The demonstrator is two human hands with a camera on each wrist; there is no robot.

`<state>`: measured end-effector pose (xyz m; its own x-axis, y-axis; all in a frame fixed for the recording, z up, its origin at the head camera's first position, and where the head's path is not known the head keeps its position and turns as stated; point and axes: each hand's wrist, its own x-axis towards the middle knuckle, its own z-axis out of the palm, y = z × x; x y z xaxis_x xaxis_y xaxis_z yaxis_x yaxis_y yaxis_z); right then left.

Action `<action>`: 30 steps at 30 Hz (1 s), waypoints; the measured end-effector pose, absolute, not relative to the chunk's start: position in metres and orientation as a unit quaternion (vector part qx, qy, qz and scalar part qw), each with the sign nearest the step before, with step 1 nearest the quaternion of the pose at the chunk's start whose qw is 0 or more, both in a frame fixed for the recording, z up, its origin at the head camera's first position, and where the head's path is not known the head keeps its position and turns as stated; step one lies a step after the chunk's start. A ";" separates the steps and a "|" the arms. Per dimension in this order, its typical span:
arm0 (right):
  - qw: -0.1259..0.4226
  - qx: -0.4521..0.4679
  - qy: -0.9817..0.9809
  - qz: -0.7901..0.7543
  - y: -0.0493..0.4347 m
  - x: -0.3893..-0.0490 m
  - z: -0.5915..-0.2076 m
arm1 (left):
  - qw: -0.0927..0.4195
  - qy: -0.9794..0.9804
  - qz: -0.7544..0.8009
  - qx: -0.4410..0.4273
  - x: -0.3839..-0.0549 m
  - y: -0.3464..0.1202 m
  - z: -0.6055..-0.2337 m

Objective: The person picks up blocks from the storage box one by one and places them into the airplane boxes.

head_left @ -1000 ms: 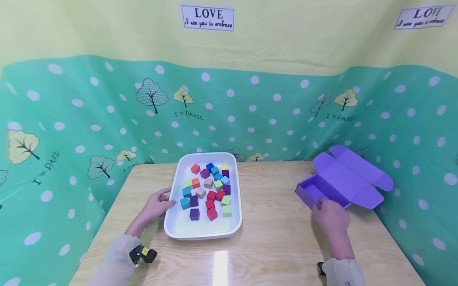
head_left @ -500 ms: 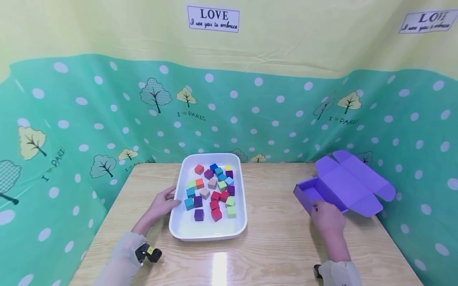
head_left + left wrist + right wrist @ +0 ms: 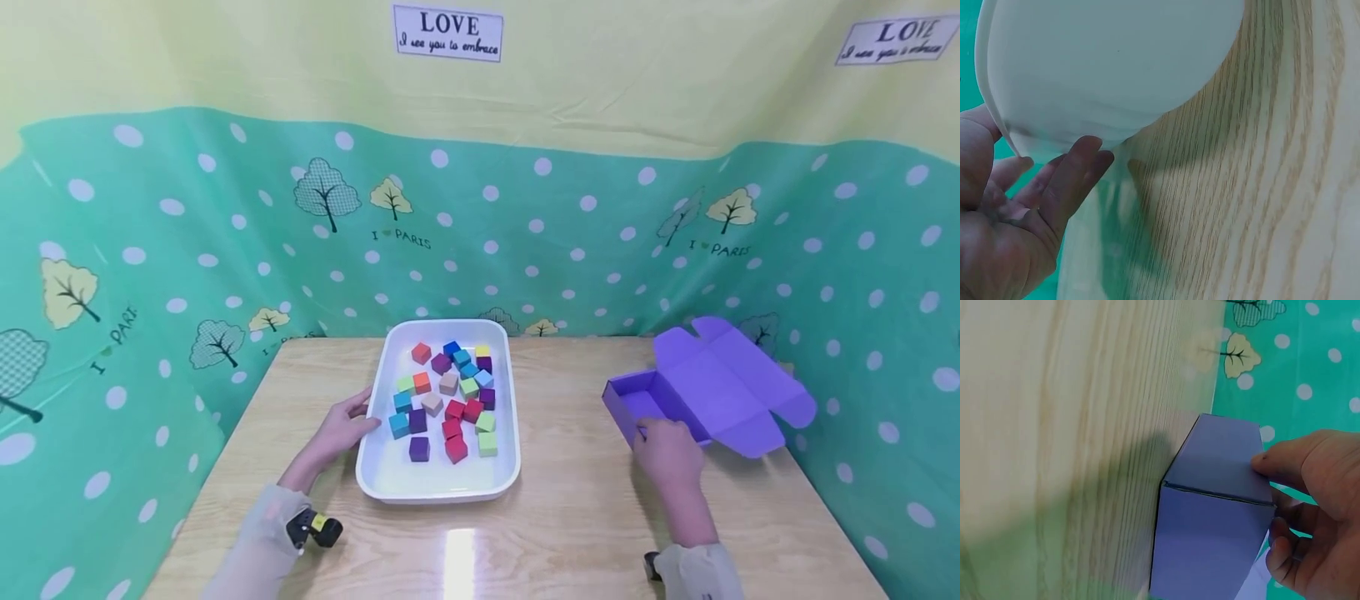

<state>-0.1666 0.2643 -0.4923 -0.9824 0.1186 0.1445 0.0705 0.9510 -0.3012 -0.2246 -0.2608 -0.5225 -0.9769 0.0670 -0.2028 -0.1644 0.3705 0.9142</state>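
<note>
A white tray [image 3: 435, 482] stands left of centre, with several coloured cubes [image 3: 456, 450] spread over its floor. At its left side my left hand [image 3: 341, 429] grips the rim, thumb on top. The left wrist view shows the fingers under the outside of the tray wall [image 3: 1116, 69]. Over on the right is a purple cardboard box [image 3: 617, 415], its lid [image 3: 723, 379] folded back. My right hand [image 3: 670, 457] pinches its near wall. Seen from the right wrist, the thumb [image 3: 1285, 461] lies on the outer face and the other fingers curl over the edge.
Both containers rest on a light wooden table [image 3: 570, 492]. A green and yellow patterned curtain [image 3: 480, 208] closes off the back and both sides, and the box lid leans out toward its right part.
The purple box has slid a little to the left, with my right hand holding its near wall. My left hand keeps its grip on the tray. The head view has shifted slightly.
</note>
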 end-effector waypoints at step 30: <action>0.082 -0.007 -0.985 0.153 0.226 -0.161 -0.498 | 0.099 0.820 0.564 -0.016 -0.219 -0.260 -0.528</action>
